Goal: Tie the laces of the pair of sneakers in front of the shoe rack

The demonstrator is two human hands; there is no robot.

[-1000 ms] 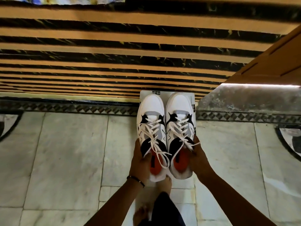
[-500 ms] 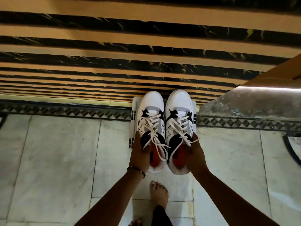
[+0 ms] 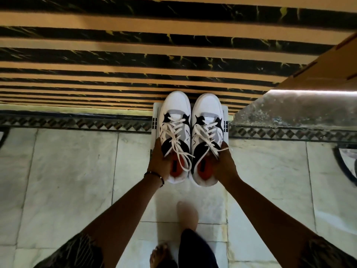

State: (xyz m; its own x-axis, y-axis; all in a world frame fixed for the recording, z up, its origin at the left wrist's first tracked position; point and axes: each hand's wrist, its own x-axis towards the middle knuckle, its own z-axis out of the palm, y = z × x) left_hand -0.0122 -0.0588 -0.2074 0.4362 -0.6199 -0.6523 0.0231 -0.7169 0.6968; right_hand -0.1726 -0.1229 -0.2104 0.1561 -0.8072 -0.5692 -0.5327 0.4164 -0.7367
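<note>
Two white, black and grey sneakers with orange insoles sit side by side, toes pointing away from me. The left sneaker (image 3: 174,120) is gripped on its outer side by my left hand (image 3: 159,161). My right hand (image 3: 225,163) grips the outer side of the right sneaker (image 3: 207,122). Their white laces (image 3: 178,140) hang loose and untied over the tongues and openings. Both shoes are above a white slotted object (image 3: 154,120) on the floor; whether they rest on it I cannot tell.
A staircase with black and tan striped steps (image 3: 135,60) rises just beyond the shoes. A wooden panel (image 3: 328,70) and a grey ledge (image 3: 309,109) stand at the right. Pale marble floor tiles (image 3: 67,171) lie around; my bare feet (image 3: 187,215) are below the shoes.
The view has tilted and I have stepped forward, so the stairs look closer. Both hands keep the same grip on the sneakers' sides. My foot has shifted on the floor.
</note>
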